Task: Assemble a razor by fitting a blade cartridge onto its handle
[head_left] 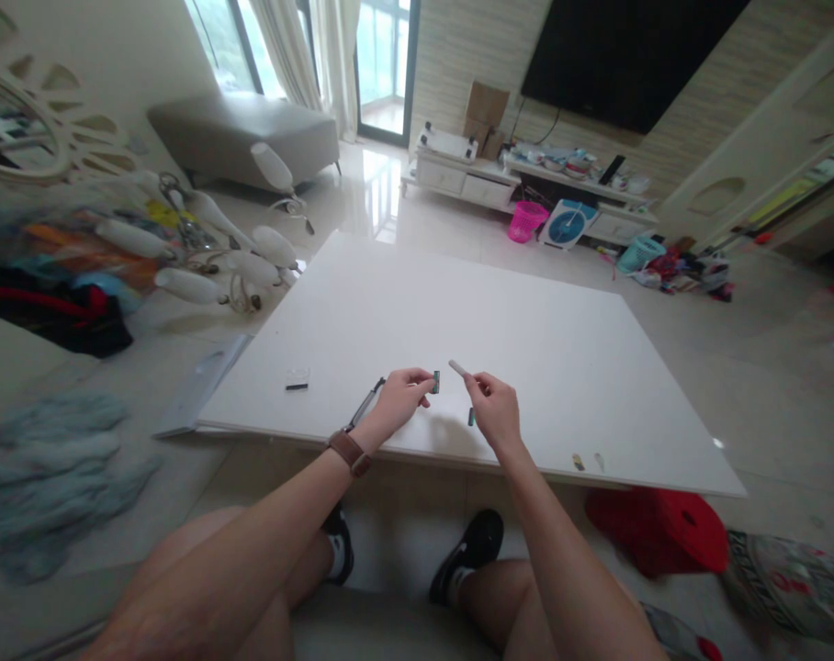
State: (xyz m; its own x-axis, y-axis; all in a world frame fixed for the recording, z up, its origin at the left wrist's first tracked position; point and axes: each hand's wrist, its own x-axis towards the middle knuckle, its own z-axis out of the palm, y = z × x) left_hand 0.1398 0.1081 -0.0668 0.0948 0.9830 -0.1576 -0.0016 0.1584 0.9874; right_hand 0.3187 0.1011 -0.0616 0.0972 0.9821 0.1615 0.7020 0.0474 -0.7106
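Note:
Between the thumb and fingers of my left hand (404,395) is a small green-and-black rectangular piece (436,382) that looks like a razor cartridge. My right hand (496,408) pinches a short, flat, pale grey stick (456,368), whose tip points toward the cartridge without touching it. A second dark green cartridge (470,417) lies on the white tabletop (431,303), partly beside my right hand. Next to my left wrist rests a slim silver-and-black razor handle (366,404). Farther left lies a clear case with a black strip (297,380).
A small gold-brown piece (578,462) and a clear piece (600,462) lie near the table's front right edge. A white-shaded lamp (244,266) stands off the left side. A red roll (658,532) is on the floor at the right, by a printed bag (793,583).

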